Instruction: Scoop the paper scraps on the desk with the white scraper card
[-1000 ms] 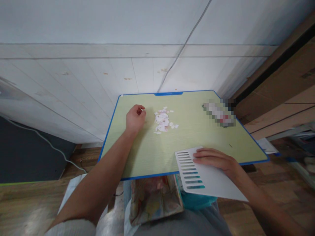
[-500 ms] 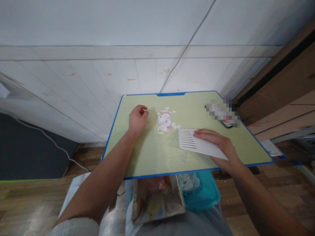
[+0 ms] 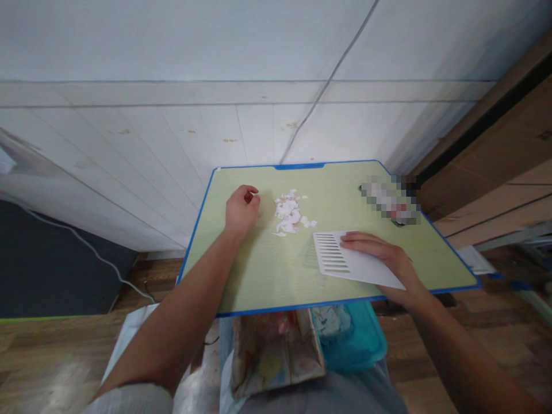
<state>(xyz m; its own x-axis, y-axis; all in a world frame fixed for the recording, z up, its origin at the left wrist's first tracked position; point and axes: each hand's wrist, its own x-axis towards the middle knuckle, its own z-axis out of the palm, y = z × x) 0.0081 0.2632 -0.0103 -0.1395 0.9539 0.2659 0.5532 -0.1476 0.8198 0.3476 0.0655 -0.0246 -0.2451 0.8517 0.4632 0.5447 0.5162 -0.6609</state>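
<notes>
My right hand [image 3: 379,253] grips a thin white slotted sheet [image 3: 366,267], fingers on top and the rest of the hand partly hidden beneath. Its left end, cut with a row of parallel slits, hangs tilted over the table and casts a shadow. Left of centre, my left hand [image 3: 242,213] rests on the tabletop, loosely curled, with nothing visible in its fingers. Between the hands lies a loose pile of small white and pinkish paper scraps [image 3: 288,211]. A few stray bits lie at its right, just beyond the sheet's slotted end.
The pale green table [image 3: 259,276] has a blue rim and stands near a white wall [image 3: 150,132]. A phone [image 3: 388,202], blurred over, lies at the right. Below the front edge are a brown paper bag [image 3: 280,362] and a teal tub [image 3: 357,348]. Cardboard boxes [image 3: 487,155] stand right.
My right hand has lowered slightly toward me, and the slotted sheet has turned to show more of its face. My left hand and the scraps have stayed put.
</notes>
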